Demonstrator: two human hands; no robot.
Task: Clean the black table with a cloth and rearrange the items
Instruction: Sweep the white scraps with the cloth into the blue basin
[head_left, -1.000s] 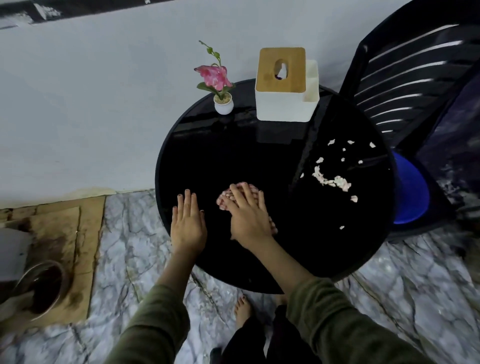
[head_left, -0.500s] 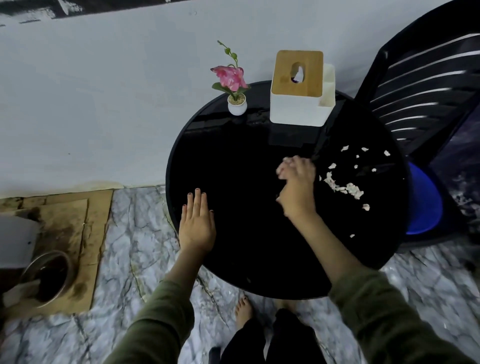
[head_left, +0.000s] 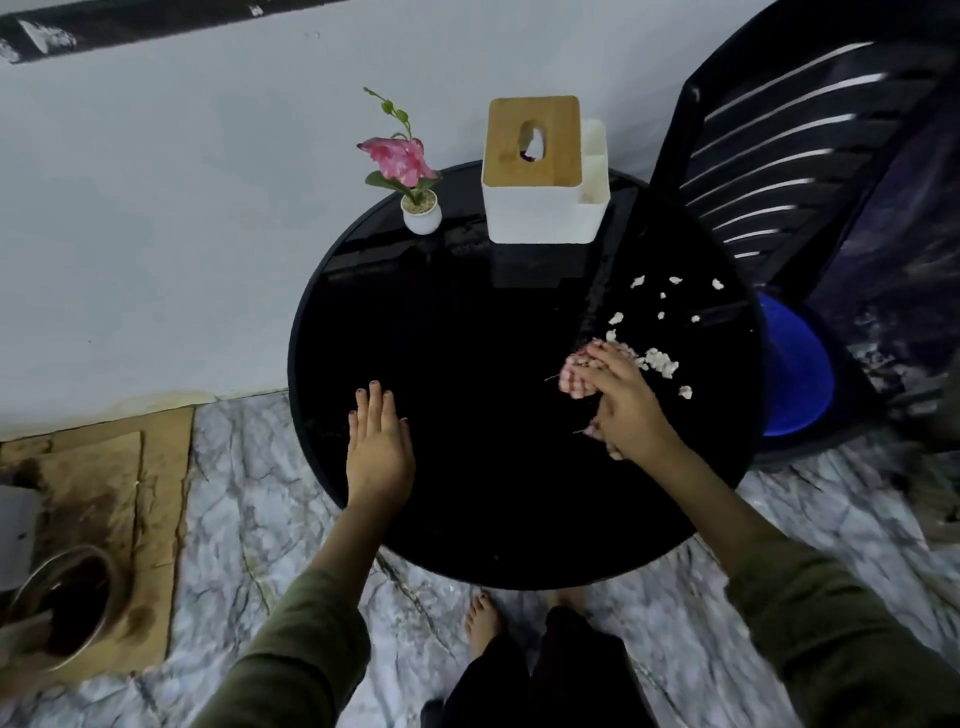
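1. The checked red-and-white cloth (head_left: 577, 375) lies bunched on the round black table (head_left: 467, 519), under the right hand (head_left: 626, 410), with its far end showing past the fingertips.
2. The right hand presses flat on the cloth, fingers laid over it and pointing away from the person; how firmly they grip it cannot be told.
3. The left hand (head_left: 379, 447) rests palm down with fingers together on the tabletop near its left edge, well apart from the cloth and holding nothing.
4. White crumbs (head_left: 660, 361) lie scattered just beyond and to the right of the right hand, the nearest clump just beside the cloth, smaller bits spread farther off.
5. Farther beyond the right hand, at the back of the table, stands a white tissue box (head_left: 540, 208) with a wooden lid; through its oval slot a bit of white tissue shows, and a narrow side compartment on its right looks empty.
6. Beyond the left hand, left of the box, a small white pot (head_left: 422, 215) holds a pink flower (head_left: 397, 158) on a green stem.
7. To the right of the right hand, past the table rim, stands a black slatted chair (head_left: 779, 130), with something blue (head_left: 795, 374) below it.
8. Left of the left hand, on the floor, sits a metal bowl (head_left: 67, 608) with dark contents.
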